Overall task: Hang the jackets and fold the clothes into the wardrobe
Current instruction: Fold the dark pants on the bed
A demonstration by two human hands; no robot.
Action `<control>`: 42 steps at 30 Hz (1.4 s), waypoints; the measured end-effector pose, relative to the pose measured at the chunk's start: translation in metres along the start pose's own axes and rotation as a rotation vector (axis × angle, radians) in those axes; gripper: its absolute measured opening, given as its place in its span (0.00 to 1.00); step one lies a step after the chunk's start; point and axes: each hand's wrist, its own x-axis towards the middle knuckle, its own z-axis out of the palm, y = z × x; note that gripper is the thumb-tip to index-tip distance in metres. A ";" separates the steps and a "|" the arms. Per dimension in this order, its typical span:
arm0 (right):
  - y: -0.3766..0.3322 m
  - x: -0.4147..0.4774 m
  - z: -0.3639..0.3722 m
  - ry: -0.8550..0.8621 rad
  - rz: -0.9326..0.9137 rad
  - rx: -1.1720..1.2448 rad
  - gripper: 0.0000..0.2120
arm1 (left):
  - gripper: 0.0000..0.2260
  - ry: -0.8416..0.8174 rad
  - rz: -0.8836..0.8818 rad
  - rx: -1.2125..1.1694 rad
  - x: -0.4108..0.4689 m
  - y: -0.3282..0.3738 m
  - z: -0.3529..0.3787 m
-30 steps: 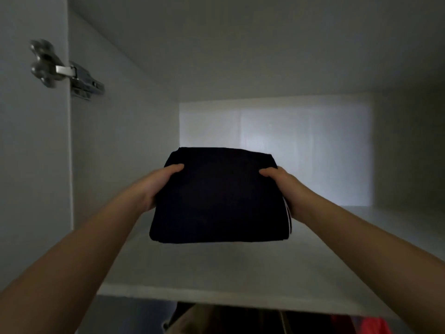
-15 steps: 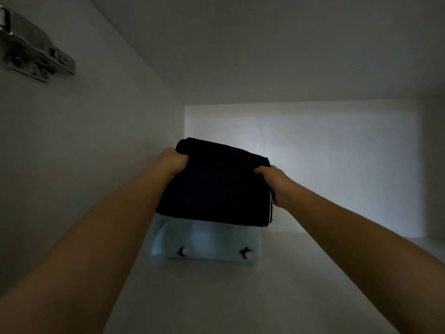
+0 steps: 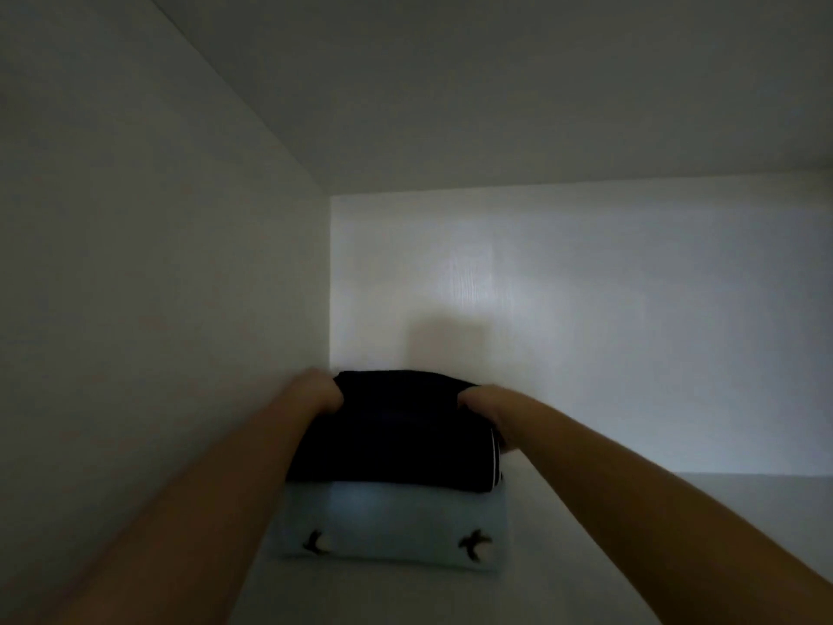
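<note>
Left hand [image 3: 322, 392] | right hand [image 3: 484, 406] | both curled, gripping dark folded garment [image 3: 387, 435] | atop pale folded garment [image 3: 392, 525]

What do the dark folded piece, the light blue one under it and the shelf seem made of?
Dark folded garment: soft matte fabric, perhaps jersey; rounded folds, white stripes at its right edge. Light blue garment: smooth thin cloth, maybe cotton, printed with small dark bird-like marks. Shelf: rigid matte white board, likely laminate.
</note>
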 end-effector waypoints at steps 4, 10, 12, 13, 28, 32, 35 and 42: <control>-0.019 0.020 0.006 0.200 -0.431 -0.673 0.34 | 0.26 0.133 0.335 -0.007 0.012 0.021 0.006; 0.005 0.058 0.040 -0.096 -0.314 -1.011 0.33 | 0.25 -0.189 0.325 0.250 0.033 0.014 0.068; 0.000 0.057 0.036 -0.055 -0.286 -1.028 0.35 | 0.25 -0.231 0.308 0.295 0.038 0.010 0.066; 0.000 0.056 0.035 -0.034 -0.279 -1.012 0.36 | 0.25 -0.240 0.297 0.290 0.039 0.009 0.063; 0.054 -0.012 -0.005 -0.195 -0.185 -0.397 0.27 | 0.28 0.096 0.275 0.273 0.012 0.014 0.060; 0.081 -0.043 -0.029 -0.219 -0.246 -0.754 0.25 | 0.19 0.288 0.538 0.388 -0.015 0.036 0.043; 0.096 -0.071 -0.052 -0.275 -0.192 -1.041 0.27 | 0.22 0.006 0.829 0.028 -0.044 0.053 0.033; 0.114 -0.136 -0.083 -0.275 -0.203 -1.209 0.27 | 0.19 -0.101 0.989 0.914 -0.132 0.107 0.072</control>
